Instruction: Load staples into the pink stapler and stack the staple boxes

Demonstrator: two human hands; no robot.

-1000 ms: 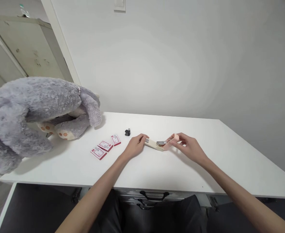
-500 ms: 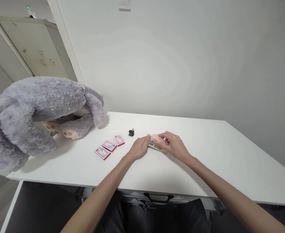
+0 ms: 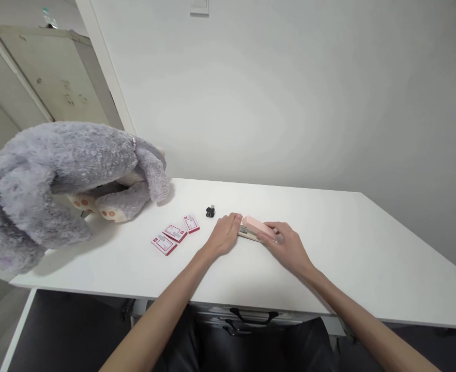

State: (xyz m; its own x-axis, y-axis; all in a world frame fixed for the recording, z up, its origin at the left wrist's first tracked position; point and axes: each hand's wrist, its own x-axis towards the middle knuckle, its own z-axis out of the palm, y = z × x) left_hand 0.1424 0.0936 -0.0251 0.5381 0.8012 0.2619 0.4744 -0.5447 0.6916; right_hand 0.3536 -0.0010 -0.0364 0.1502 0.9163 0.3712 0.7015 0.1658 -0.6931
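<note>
A pink stapler [image 3: 258, 226] with a pale base lies on the white desk, its top arm raised a little over the base. My right hand [image 3: 284, 243] is closed around its right end, thumb on the near side and fingers on the far side. At the left end my left hand [image 3: 225, 234] has its fingers together against the base; its fingertips are partly hidden. To the left of that hand are a small black staple remover [image 3: 210, 211] and three small white-and-red boxes [image 3: 175, 232].
A big grey plush toy [image 3: 76, 155] slumps over the desk's left end. Behind the white desk [image 3: 352, 243] rises a plain wall [image 3: 267, 93]. Drawers with black handles [image 3: 253, 316] sit under the front edge. A metal cabinet [image 3: 49, 72] stands at the far left.
My right hand has slid right along the stapler to its right end, uncovering more of the pink top. My left hand has stayed nearly in place.
</note>
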